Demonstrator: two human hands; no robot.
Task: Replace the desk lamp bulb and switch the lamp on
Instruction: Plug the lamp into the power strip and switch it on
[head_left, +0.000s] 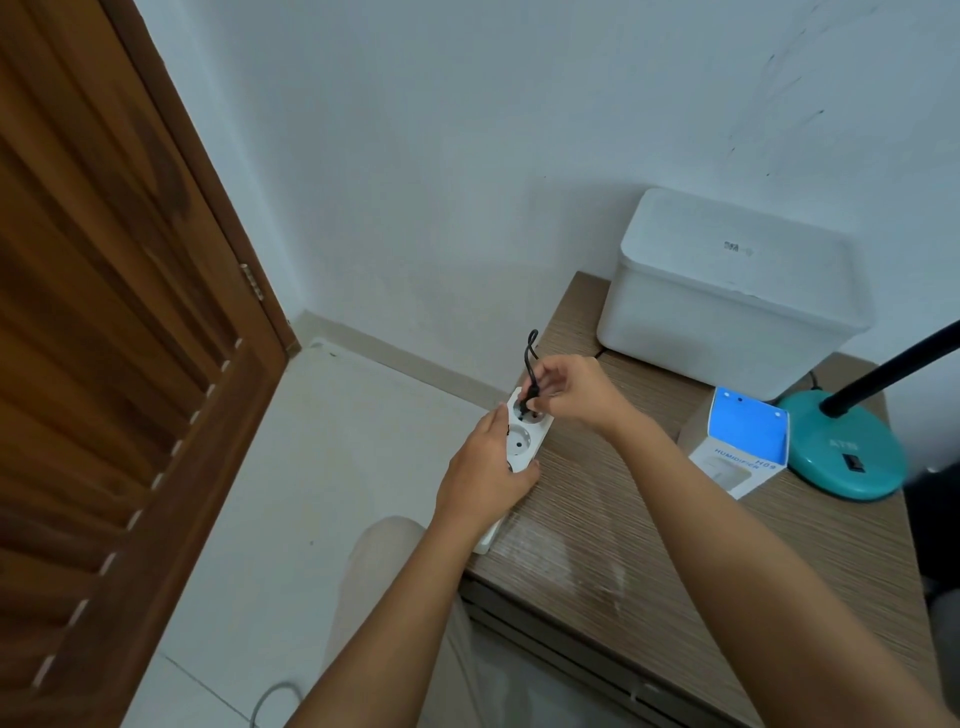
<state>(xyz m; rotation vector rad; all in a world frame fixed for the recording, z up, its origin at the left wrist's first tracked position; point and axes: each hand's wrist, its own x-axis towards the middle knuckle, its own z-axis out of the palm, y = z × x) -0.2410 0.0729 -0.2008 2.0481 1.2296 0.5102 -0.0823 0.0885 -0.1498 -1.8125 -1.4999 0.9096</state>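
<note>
A white power strip (521, 441) lies along the left edge of the wooden desk (649, 519). My left hand (485, 473) grips its middle from the left side. My right hand (566, 387) pinches a black plug (531, 402) at the strip's far socket, with the black cord looping up above my fingers. The desk lamp's teal round base (852, 452) stands at the right of the desk, a black switch on top and its black arm (893, 369) rising out of view. The lamp head and any bulb are out of sight.
A white lidded box (727, 291) stands at the back of the desk against the wall. A blue and white humidifier carton (737, 447) sits beside the lamp base. A brown louvred door (104, 364) fills the left. The white tiled floor (291, 493) lies below.
</note>
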